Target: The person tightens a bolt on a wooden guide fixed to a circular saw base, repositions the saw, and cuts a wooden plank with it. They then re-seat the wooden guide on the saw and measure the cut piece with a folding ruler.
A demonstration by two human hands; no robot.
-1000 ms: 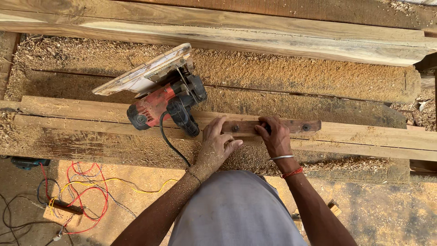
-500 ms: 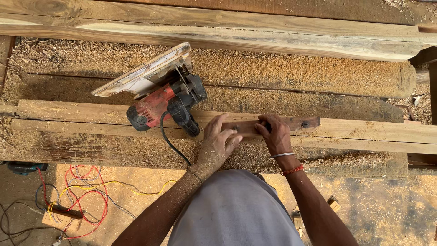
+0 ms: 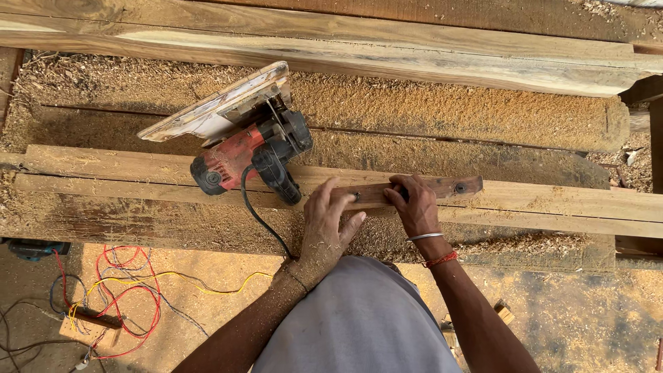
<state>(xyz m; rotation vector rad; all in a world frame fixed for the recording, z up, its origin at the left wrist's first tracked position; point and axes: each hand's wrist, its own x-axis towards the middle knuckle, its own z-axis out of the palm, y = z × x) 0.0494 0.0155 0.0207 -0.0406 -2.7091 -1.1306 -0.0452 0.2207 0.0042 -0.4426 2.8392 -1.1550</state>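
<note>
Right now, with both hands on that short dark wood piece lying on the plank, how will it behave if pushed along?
The short dark wood piece looks rigid and flat, so it should slide, not roll. Sawdust on the plank may make it skid easily. The left hand and right hand press it flat; it seems light.

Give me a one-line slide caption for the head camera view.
Both hands, left and right, press a short dark wooden strip on a sawdust-covered plank beside a red circular saw.

Strip's middle: the short dark brown wooden strip [image 3: 407,191] is hidden beneath the left hand [image 3: 330,224] and right hand [image 3: 416,207].
Right fingertips: whatever they pinch is too small to tell.
Planks beyond grip: the long pale wooden planks [image 3: 552,204] are cut by the right edge.
</note>
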